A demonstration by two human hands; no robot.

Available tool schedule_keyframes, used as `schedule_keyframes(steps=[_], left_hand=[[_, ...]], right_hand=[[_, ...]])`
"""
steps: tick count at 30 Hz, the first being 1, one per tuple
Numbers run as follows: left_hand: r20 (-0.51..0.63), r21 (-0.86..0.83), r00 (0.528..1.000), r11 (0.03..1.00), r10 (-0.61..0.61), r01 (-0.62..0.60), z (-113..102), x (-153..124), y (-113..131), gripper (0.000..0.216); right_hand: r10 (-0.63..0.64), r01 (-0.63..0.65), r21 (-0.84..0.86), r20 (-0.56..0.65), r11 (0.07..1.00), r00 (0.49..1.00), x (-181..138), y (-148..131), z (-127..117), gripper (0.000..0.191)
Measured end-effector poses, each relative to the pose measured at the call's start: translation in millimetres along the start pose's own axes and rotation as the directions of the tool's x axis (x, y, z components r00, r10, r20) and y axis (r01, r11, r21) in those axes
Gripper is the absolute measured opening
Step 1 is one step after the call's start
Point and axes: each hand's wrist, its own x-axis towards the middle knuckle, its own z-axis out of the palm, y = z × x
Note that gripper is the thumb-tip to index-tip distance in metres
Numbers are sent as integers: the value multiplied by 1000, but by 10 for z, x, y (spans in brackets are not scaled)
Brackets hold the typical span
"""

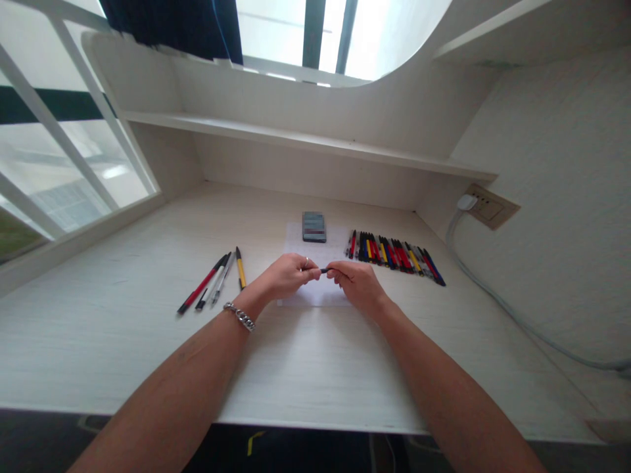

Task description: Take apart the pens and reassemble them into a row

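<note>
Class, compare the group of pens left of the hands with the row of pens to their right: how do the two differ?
The left group holds only four pens, fanned loosely; the right row holds many, packed side by side. The left group lies on bare desk beside the left hand; the right row lies nearer the wall socket. Both lie flat.

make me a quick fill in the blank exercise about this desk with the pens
1. Both hands, the left hand and the right hand, pinch one dark ____ between them.
2. Under the hands lies a white sheet of ____ on the desk.
3. The long row of pens lies to the ____ of the hands.
4. The left wrist wears a metal ____.

Missing words: pen; paper; right; bracelet
</note>
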Motion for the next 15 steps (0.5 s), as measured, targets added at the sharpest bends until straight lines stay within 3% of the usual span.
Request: schedule_keyframes(steps=[7,11,15], left_hand=[[47,-42,999,999,-15,17,-26,11,-35,36],[-46,119,999,993,-7,12,19,-25,-29,31],[-117,284,993,959,31,3,83,-53,24,27]], right_hand=[[-40,39,-47,-31,998,999,-9,22,7,17],[131,-138,112,70,984,989,-23,36,4,18],[298,-346,279,201,896,933,-18,70,27,41]])
